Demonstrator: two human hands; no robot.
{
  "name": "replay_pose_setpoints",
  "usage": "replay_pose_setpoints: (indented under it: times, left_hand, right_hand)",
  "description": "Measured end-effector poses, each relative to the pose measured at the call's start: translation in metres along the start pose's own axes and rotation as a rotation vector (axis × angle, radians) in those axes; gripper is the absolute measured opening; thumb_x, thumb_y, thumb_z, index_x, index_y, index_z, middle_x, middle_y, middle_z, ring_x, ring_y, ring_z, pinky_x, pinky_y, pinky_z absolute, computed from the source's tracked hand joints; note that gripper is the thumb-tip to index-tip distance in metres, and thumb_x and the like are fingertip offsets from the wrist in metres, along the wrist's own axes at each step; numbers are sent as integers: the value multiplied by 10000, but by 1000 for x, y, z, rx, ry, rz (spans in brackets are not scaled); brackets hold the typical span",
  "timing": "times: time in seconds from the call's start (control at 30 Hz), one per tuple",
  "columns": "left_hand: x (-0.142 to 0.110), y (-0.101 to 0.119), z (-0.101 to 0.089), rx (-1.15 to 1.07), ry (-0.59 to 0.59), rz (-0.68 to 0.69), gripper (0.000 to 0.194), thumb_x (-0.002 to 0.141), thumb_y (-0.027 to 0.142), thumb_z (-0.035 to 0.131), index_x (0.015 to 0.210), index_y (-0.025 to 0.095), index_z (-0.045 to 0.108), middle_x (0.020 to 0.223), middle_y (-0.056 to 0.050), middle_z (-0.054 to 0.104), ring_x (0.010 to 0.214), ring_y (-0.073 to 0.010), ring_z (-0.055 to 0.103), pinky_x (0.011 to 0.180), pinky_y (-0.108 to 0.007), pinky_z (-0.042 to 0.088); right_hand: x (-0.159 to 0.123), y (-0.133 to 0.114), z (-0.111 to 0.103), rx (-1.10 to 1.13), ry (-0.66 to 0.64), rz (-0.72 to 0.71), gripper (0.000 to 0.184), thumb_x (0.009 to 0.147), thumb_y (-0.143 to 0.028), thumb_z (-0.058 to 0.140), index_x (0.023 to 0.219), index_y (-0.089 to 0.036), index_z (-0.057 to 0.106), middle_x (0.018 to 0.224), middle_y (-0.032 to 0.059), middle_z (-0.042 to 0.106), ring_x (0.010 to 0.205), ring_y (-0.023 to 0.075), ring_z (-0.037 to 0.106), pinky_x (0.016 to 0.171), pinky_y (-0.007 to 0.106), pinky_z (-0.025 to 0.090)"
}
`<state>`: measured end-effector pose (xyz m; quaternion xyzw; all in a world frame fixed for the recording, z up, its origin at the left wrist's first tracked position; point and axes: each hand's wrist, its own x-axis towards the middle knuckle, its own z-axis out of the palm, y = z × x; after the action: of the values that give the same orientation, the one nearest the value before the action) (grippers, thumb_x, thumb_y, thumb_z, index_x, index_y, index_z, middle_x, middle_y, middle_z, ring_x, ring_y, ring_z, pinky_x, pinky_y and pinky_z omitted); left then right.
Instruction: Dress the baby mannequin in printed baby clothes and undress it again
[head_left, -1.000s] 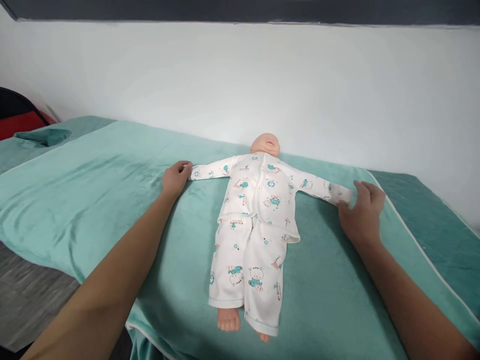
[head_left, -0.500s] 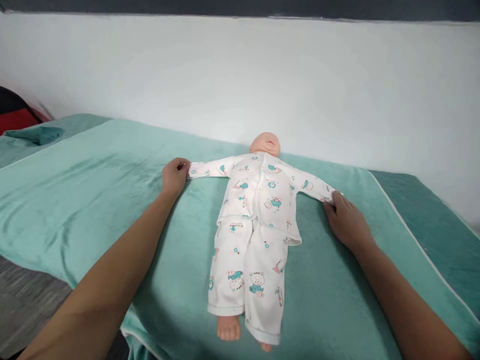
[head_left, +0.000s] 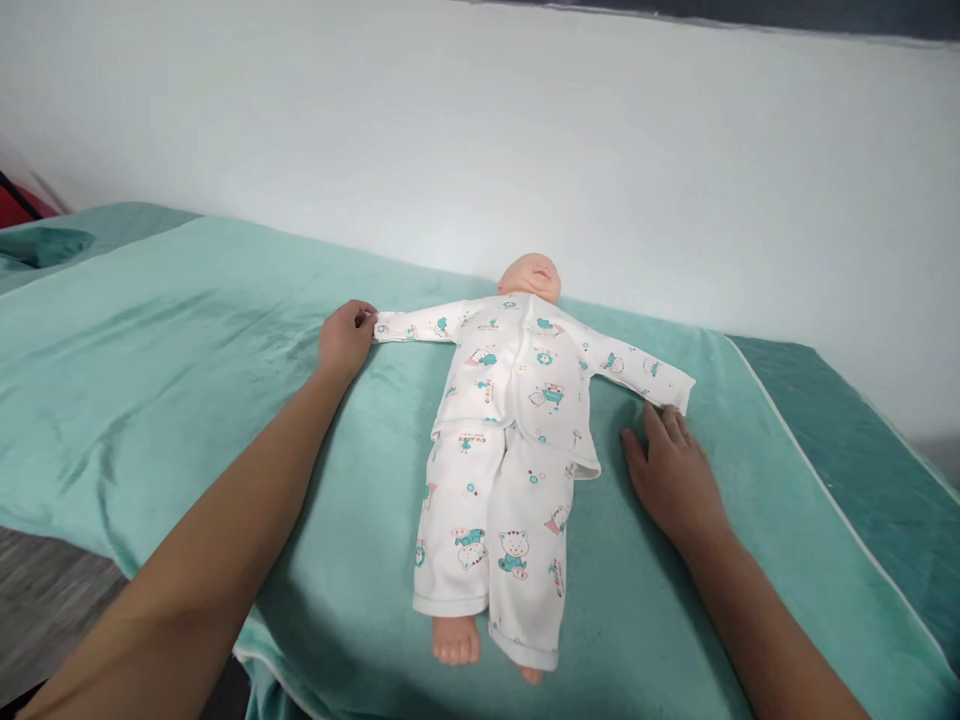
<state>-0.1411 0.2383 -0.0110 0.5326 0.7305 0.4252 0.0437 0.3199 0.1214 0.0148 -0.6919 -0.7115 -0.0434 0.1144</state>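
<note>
A baby doll point(head_left: 534, 276) lies on its back, arms stretched out to both sides. It wears a white printed pajama top point(head_left: 517, 370), fastened down the front, and matching pajama pants point(head_left: 491, 530). Both feet show below the pant cuffs. My left hand point(head_left: 349, 338) pinches the cuff end of the sleeve on the left. Close under the cuff of the sleeve on the right point(head_left: 645, 375) is my right hand point(head_left: 673, 470), its fingers apart and the tips at the sleeve's lower edge. That sleeve lies flat, and the doll's hand is hidden inside it.
A light green plush blanket point(head_left: 225, 290) covers the surface, over a darker green cover point(head_left: 840, 430). A white wall point(head_left: 450, 140) rises directly behind the doll's head. Grey floor point(head_left: 49, 600) shows at lower left, and something red point(head_left: 15, 205) stands at the far left.
My right hand has let go of the right sleeve's cuff and moved down toward me. My left hand keeps its hold on the left cuff. The view has shifted slightly.
</note>
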Motion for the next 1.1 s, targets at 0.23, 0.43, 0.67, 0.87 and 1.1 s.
replay_pose_setpoints:
  times: [0.23, 0.43, 0.67, 0.87, 1.1]
  left_hand:
    - [-33, 10, -21, 15, 108, 91, 215, 837, 199, 553, 1033, 198, 640, 1101, -109, 635, 1059, -254, 606, 989, -403, 487]
    - [-123, 45, -55, -195, 3, 164, 203, 921, 264, 514, 1055, 198, 652, 1043, -66, 681, 1003, -219, 638, 900, -363, 524]
    - [-263, 71, -94, -510, -380, 263, 189, 974, 281, 567, 1118, 259, 687, 1103, -52, 676, 1044, -186, 643, 932, -345, 527]
    - [-305, 78, -100, -374, -396, 457, 510, 851, 312, 764, 1340, 330, 620, 1278, -96, 521, 1204, -249, 550, 1014, -423, 534]
    - [-312, 86, -88, -334, -196, 588, 438, 886, 172, 674, 1303, 288, 607, 1064, -86, 592, 1014, -231, 613, 893, -413, 585]
  right_hand:
    - [-53, -42, -4, 380, 197, -345, 479, 1023, -270, 438, 1497, -211, 476, 1494, 143, 573, 1370, 288, 559, 1093, 515, 509]
    - [-97, -64, -6, 506, 190, -343, 367, 1010, -232, 481, 1351, -229, 618, 1359, 108, 681, 1268, 285, 633, 1069, 517, 525]
    - [-169, -98, -27, 835, 234, -200, 405, 986, -216, 560, 1386, -276, 542, 1441, 100, 592, 1327, 253, 577, 1074, 479, 530]
    - [-190, -139, -30, 553, 180, -385, 461, 949, -64, 474, 1370, -241, 535, 1563, 113, 457, 1498, 283, 357, 1135, 527, 455]
    - [-180, -157, -31, 379, 186, -318, 262, 933, -120, 545, 1163, -216, 626, 1535, 141, 501, 1452, 355, 412, 1100, 610, 442]
